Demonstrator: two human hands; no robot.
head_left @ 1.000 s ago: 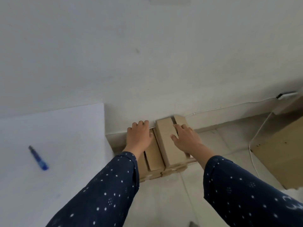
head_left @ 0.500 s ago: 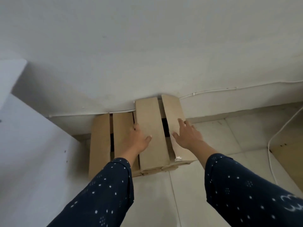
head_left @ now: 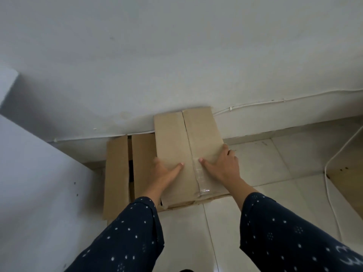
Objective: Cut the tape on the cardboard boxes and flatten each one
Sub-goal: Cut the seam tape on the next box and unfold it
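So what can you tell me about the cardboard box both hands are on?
The cardboard box is brown, its two top flaps shut along a centre seam with clear tape on the near end. It sits by the wall, overlapping an opened box to its left. The left hand and right hand grip its sides, thumbs on top.

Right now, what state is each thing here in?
Upper box: flaps closed, clear tape on the near end of its seam, resting on the lower box.
Lower box: on the floor, flaps parted with a dark gap.
Left hand: grips the upper box's left edge, thumb on top.
Right hand: grips its right edge, thumb on top.
White cable: runs along the wall.
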